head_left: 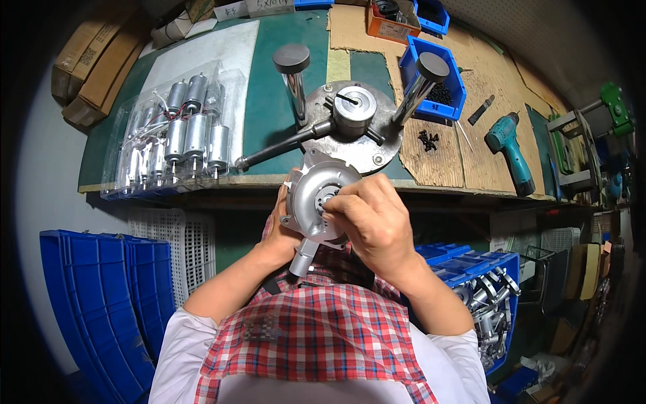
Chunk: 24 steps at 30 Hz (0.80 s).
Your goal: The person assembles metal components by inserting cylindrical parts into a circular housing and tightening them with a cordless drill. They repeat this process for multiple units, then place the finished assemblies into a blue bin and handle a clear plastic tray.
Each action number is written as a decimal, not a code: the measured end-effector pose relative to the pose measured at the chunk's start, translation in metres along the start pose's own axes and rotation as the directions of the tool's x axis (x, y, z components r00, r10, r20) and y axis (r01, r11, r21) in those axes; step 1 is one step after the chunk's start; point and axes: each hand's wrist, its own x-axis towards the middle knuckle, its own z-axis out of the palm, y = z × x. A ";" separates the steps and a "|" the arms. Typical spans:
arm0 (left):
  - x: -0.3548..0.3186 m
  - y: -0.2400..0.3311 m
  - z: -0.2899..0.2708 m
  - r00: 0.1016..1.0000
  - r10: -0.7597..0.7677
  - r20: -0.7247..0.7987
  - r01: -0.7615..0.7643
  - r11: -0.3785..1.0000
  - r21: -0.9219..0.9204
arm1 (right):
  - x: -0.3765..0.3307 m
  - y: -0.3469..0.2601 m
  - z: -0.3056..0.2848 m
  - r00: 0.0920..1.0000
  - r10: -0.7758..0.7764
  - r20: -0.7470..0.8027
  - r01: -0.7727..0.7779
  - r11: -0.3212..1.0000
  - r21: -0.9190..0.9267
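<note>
A round silver metal blower housing [307, 196] with an outlet spout is held up in front of my apron, just off the table's near edge. My left hand [279, 232] grips it from the left and from behind, so most of those fingers are hidden. At the housing's centre, the fingertips of my right hand [378, 219] are pinched together by a ring of small holes. What they pinch, if anything, is too small to make out. Behind the housing stands a metal press fixture [353, 114] with two black-capped posts and a long lever.
Cylindrical motors [195, 135] lie in a clear plastic tray at left. To the right are a blue bin [452, 74] of black screws, loose screws [428, 140] on cardboard and a teal power screwdriver [511, 153]. A blue crate [464, 268] of metal parts stands below right.
</note>
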 end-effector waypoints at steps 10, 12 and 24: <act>0.004 0.024 -0.002 0.999 0.026 -0.038 -0.025 0.999 0.028 | -0.006 -0.005 0.014 0.998 0.040 -0.055 -0.048 0.988 -0.145; 0.002 0.016 0.002 0.999 -0.031 -0.010 0.032 0.994 0.109 | -0.008 -0.005 0.022 0.985 0.052 -0.162 -0.074 0.988 -0.133; 0.005 -0.005 -0.010 0.995 -0.100 0.026 0.104 0.966 -0.235 | -0.010 0.062 -0.021 0.942 0.176 -0.284 -0.207 0.975 -0.083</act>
